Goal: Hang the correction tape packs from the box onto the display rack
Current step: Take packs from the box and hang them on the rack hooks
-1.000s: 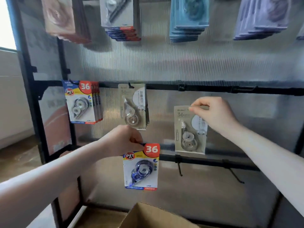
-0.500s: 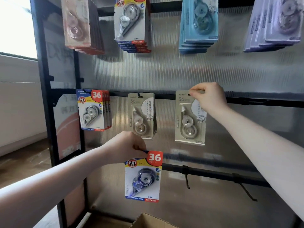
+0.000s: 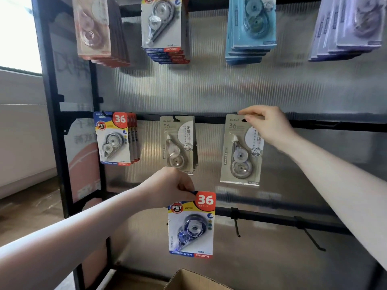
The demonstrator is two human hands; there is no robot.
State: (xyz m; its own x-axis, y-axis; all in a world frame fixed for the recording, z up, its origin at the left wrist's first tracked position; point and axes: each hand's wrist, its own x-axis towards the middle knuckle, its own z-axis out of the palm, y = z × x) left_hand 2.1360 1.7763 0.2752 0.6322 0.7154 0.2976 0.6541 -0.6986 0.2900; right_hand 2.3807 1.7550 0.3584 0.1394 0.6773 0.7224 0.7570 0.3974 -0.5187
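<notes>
A beige correction tape pack (image 3: 241, 150), printed with "36" and showing a clear dispenser with two round spools, is pinched at its top edge by the right hand (image 3: 269, 124) and held up against the middle black rail (image 3: 209, 119) of the display rack (image 3: 53, 122). A second pack (image 3: 191, 223), blue, yellow and red with a dark blue dispenser, is gripped at its upper corner by the left hand (image 3: 167, 186) and hangs lower. Beige packs (image 3: 179, 144) are hung just left of the raised one. A cardboard box (image 3: 194, 280) is seen at the bottom edge.

Two bare forearms, left hand (image 3: 167, 186) and right hand (image 3: 270, 126) without sleeves, rings or watch.
</notes>
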